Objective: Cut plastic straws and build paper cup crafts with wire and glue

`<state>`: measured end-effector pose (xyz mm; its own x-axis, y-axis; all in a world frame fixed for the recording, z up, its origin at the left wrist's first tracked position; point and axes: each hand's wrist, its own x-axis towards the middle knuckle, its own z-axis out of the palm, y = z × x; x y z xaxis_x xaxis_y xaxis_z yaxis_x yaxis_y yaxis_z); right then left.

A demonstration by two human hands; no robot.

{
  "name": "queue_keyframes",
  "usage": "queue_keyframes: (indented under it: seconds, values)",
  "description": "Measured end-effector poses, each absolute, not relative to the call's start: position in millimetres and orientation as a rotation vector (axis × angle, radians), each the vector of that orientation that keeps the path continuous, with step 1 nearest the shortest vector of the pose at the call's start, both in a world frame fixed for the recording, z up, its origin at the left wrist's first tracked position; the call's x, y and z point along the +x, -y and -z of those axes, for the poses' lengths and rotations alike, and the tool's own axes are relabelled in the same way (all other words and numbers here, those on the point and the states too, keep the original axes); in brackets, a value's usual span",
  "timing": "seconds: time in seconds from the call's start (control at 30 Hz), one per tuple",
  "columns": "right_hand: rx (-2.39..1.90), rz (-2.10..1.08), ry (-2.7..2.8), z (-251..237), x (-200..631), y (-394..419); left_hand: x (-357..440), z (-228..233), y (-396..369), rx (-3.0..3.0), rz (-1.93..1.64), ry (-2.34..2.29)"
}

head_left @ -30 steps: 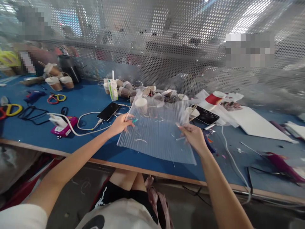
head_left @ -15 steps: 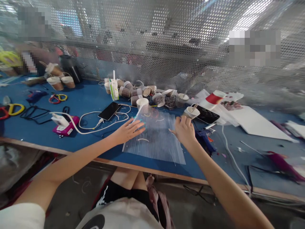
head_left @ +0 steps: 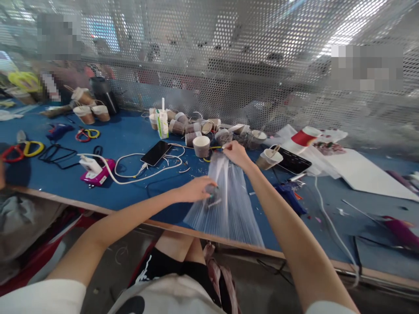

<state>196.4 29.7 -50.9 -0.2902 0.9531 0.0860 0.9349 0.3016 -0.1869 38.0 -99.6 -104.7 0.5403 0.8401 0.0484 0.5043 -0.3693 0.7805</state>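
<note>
A clear, finely striped plastic sheet (head_left: 232, 209) lies on the blue table, bunched narrow at its far end and fanning out toward the near edge. My right hand (head_left: 236, 153) is closed at the far end and pinches the gathered sheet. At the sheet's left side is my left hand (head_left: 198, 189); its fingertips are blurred and partly covered by the plastic, so their grip is unclear. A white paper cup (head_left: 201, 146) stands just beyond the sheet, left of my right hand. Another paper cup (head_left: 269, 158) with a stick in it is to the right.
Left on the table are a phone (head_left: 157, 152) with white cables, a purple power strip (head_left: 98, 172) and scissors (head_left: 21, 148). A drink carton (head_left: 162, 124) and several brown cups line the mesh screen. A blue glue gun (head_left: 291, 198) and white board (head_left: 369, 174) lie right.
The sheet has gone from spread flat to gathered at its far end. My right hand has moved left and away from me and closed on it. My left hand has shifted right and nearer.
</note>
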Motion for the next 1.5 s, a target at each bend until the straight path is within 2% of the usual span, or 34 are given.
queue_keyframes:
  seconds: [0.1,0.23,0.37,0.6,0.7,0.8,1.0,1.2,1.37,1.5]
  values:
    - [-1.802,-0.27,2.487,55.8,189.0,-41.9,53.4,101.0,116.8,2.031,-0.5,-0.989]
    - [-1.867,-0.27,2.496,70.0,168.6,-48.2,66.1,100.5,126.7,1.998,-0.375,-0.971]
    - [-1.974,-0.285,2.468,76.6,152.1,-51.4,63.5,102.3,121.7,1.992,-0.394,-1.013]
    - [-1.983,-0.126,2.386,41.5,156.4,-55.8,45.7,103.4,105.3,2.004,-0.493,-1.124]
    - [-1.942,-0.121,2.307,24.4,167.9,-57.9,41.4,111.1,91.0,1.948,-0.73,-1.315]
    - [-1.86,-0.297,2.151,15.2,185.3,-61.2,37.1,116.8,76.8,1.746,-0.846,-1.474]
    - [-1.568,-0.83,1.767,18.9,214.1,-58.3,42.4,117.7,66.6,1.74,-0.732,-1.242]
    - [-1.25,-1.037,1.45,13.8,230.0,-42.4,60.1,114.2,46.8,1.665,-0.886,-1.113]
    - [-0.822,-1.427,1.114,-0.7,241.9,-21.0,64.6,113.1,16.7,1.431,-1.245,-0.887]
    - [-0.686,-1.457,1.177,-11.0,250.2,2.5,67.2,124.8,6.1,1.311,-1.299,-0.861]
